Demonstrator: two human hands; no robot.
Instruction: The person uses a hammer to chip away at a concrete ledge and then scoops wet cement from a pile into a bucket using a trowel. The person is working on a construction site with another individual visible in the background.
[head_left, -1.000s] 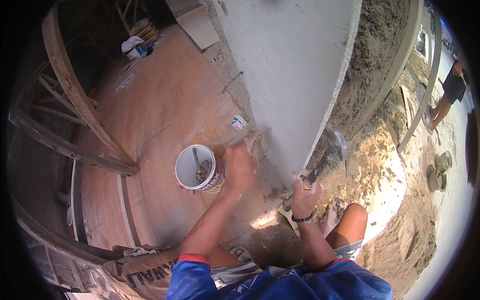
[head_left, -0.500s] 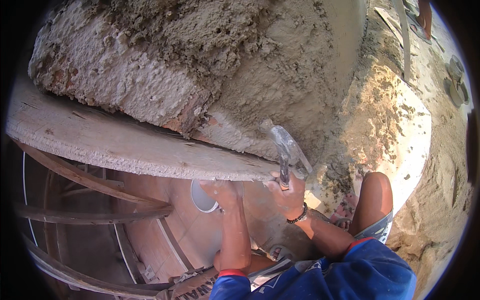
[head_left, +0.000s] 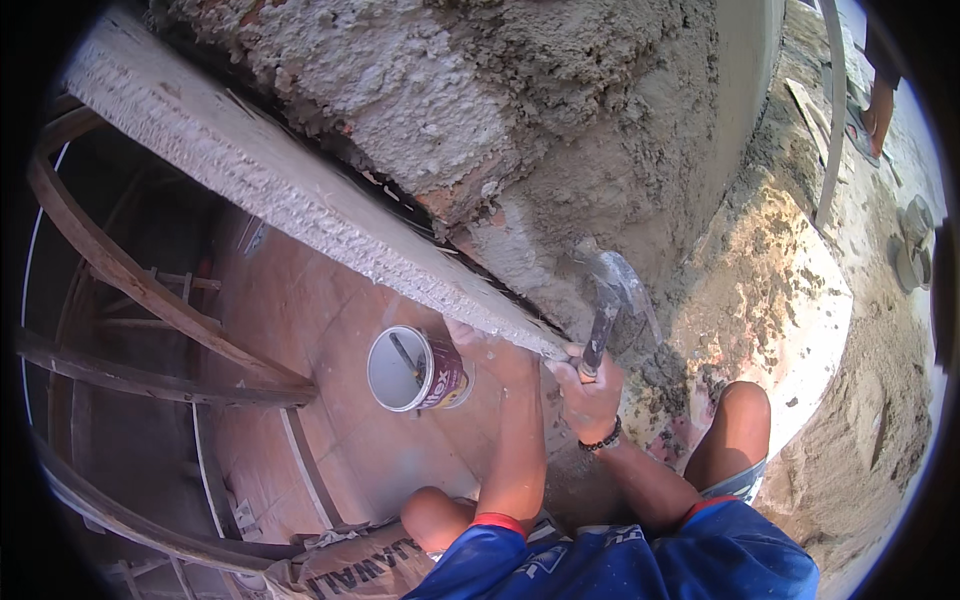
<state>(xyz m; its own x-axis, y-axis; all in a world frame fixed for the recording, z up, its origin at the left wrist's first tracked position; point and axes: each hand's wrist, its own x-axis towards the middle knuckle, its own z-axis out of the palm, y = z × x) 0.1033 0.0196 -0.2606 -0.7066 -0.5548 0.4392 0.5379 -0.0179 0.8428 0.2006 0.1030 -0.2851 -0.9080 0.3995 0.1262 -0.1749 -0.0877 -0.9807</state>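
Observation:
A long wooden plank (head_left: 290, 215), crusted pale with mortar, slants alongside a rough mortared wall (head_left: 410, 90). My left hand (head_left: 488, 345) grips its lower edge, with the fingertips partly hidden behind the board. In my right hand (head_left: 588, 398) is a claw hammer (head_left: 604, 330), its fingers wrapped round the handle and its metal head upward, close to the wall. That same hand rests against the plank's near end. A dark narrow gap shows between plank and wall.
Below the plank, a white bucket (head_left: 398, 368) with a tool inside stands on the tiled floor (head_left: 345, 450). Curved wooden bars (head_left: 150, 290) fill the left. A printed sack (head_left: 365, 568) lies near my knee. At the far right are another person's leg (head_left: 877, 115) and a bucket (head_left: 912, 265).
The plank now slopes more steeply across the picture, and the view itself has turned. More of the bucket shows. Both hands keep their hold, the right still with the hammer.

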